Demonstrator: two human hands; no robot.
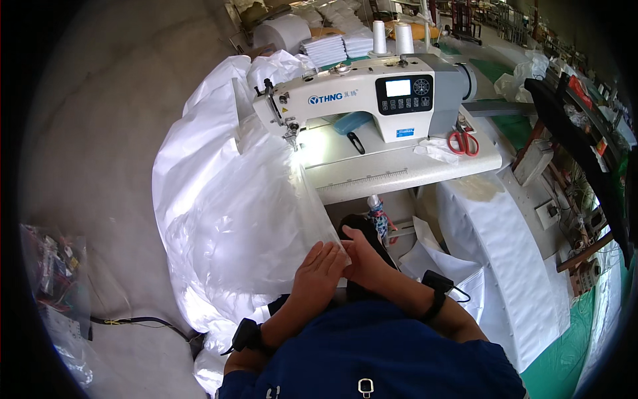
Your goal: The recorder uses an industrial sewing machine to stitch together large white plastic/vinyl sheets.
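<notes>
A large sheet of white, partly see-through plastic [226, 226] hangs over the left end of a white sewing machine [359, 86]. Its edge runs from beneath the lit needle area [293, 136] down toward me. My left hand [319, 269] is on that edge, fingers pressed together over the film. Right beside it, my right hand [364, 259] grips the same edge, thumb raised on top. The two hands touch or nearly touch at the fingertips; the folds between them are hidden.
On the machine bed lie a small black thread snipper [356, 142], red-handled scissors [463, 142] and a white scrap [435, 149]. Two thread cones [403, 38] stand behind. White sheeting [498, 259] drapes at the right, and a plastic bag [56, 272] with small items sits at the left.
</notes>
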